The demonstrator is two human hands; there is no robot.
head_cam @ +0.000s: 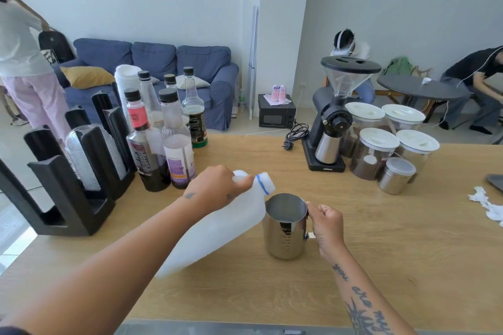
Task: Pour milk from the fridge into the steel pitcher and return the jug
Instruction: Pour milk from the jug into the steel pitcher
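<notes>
The milk jug (217, 228) is held tilted above the worktop (394, 266), just left of the steel pitcher (284, 231). It is gripped near its neck by the left hand (217, 190), whose fingers are curled tight round the handle. The jug's long axis runs from lower left to upper right: the base hangs low toward the person, and the blue-ringed neck points at the pitcher's rim and is brought right up to it. The jug is seen as pale white throughout, and its fill level cannot be told. The pitcher is stood upright on the worktop and is steadied by the right hand (326, 226), with the fingers closed round its handle; what lies at its bottom cannot be made out. To the left, syrup bottles (163, 144) are grouped, some with dark liquid low inside, beside a black holder (68, 185) stacked with clear lids. Farther back on the right a coffee grinder (334, 117) is set with a steel cup under its chute, and white-lidded jars (377, 153) holding dark brown contents are clustered next to it, with a small steel canister (397, 175) in front. Crumpled paper (490, 204) is left at the worktop's right edge. Beyond the light wood surface, a blue sofa (163, 62) and a microwave (276, 114) on the floor are seen.
</notes>
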